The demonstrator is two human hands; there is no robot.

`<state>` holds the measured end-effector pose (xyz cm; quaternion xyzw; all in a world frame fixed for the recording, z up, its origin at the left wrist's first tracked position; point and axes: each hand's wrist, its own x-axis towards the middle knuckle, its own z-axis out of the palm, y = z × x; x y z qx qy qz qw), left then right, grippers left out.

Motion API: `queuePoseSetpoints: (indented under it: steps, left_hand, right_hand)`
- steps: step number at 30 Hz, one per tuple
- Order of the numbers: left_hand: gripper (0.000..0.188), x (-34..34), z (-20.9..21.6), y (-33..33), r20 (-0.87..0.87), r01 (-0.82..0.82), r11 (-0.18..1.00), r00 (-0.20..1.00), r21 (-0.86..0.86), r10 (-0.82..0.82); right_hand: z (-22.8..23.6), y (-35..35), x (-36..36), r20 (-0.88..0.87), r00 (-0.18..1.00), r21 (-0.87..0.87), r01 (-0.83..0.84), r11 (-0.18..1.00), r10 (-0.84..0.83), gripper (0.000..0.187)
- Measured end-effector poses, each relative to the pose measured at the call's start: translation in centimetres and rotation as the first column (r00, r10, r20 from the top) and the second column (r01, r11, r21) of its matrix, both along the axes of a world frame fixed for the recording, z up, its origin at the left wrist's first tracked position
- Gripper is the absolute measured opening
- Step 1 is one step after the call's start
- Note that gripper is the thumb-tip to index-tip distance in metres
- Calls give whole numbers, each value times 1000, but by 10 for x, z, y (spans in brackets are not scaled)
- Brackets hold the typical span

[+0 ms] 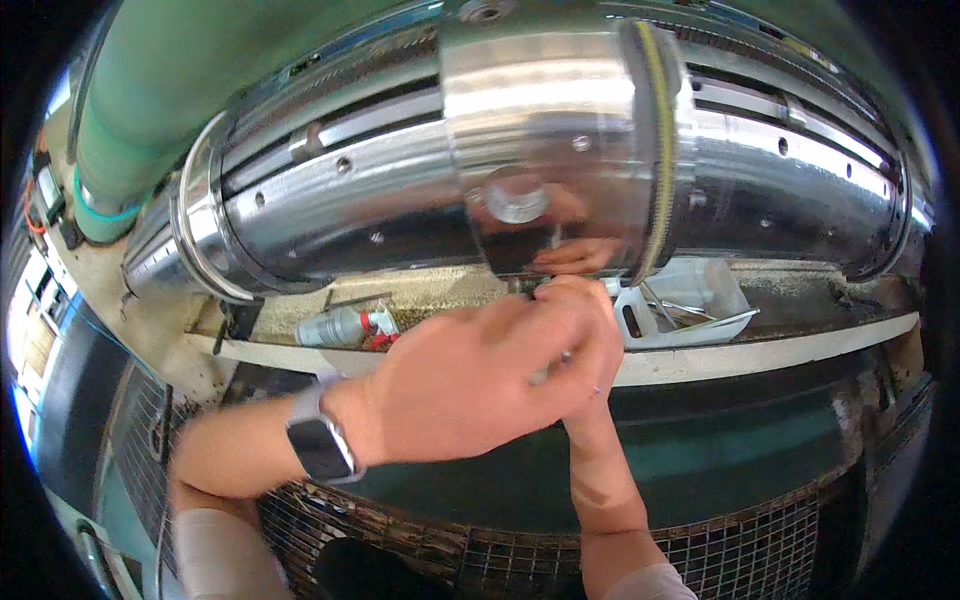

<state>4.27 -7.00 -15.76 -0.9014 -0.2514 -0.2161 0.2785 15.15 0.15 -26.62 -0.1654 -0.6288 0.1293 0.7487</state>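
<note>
My left hand, with a smartwatch on its wrist, is closed in front of the shiny roller. Its fingers curl round something small that I cannot make out, and motion smears them. Behind it is my right hand, mostly covered, its fingers hidden. Both hands meet just under the lower edge of a polished metal collar on the roller. A round silver disc shows on the collar's front, and a yellowish toothed band runs round its right side. The collar mirrors my fingers.
On the ledge below the roller lie a clear spray bottle with a red and white head, and a cut-open plastic container holding thin rods. A green pipe rises at the left. Metal grating lies below.
</note>
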Motion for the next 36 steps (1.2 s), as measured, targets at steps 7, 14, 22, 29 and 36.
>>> queuePoseSetpoints:
  steps: [7, 14, 22, 29, 36]
  left_hand:
    - [40, 43, -33, -4, 592, -180, 956, 754, -231, 285]
    - [36, 71, -58, -2, 695, -174, 936, 630, -306, 345]
    - [34, 69, -45, -8, 579, -240, 917, 717, -319, 389]
    - [33, 65, -49, -10, 552, -291, 928, 746, -235, 373]
    - [19, 56, -38, -11, 404, -327, 921, 829, -211, 386]
  right_hand:
    - [-4, 5, 5, -29, 997, -31, -67, 997, 67, 33]
    - [-8, 8, 14, -31, 996, -21, -88, 996, 87, 39]
    - [-14, 12, 15, -33, 991, 0, -126, 992, 126, 34]
    - [-9, 8, 13, -63, 987, -7, -151, 989, 150, 34]
    - [-1, 0, 12, -106, 977, -24, -191, 981, 187, 29]
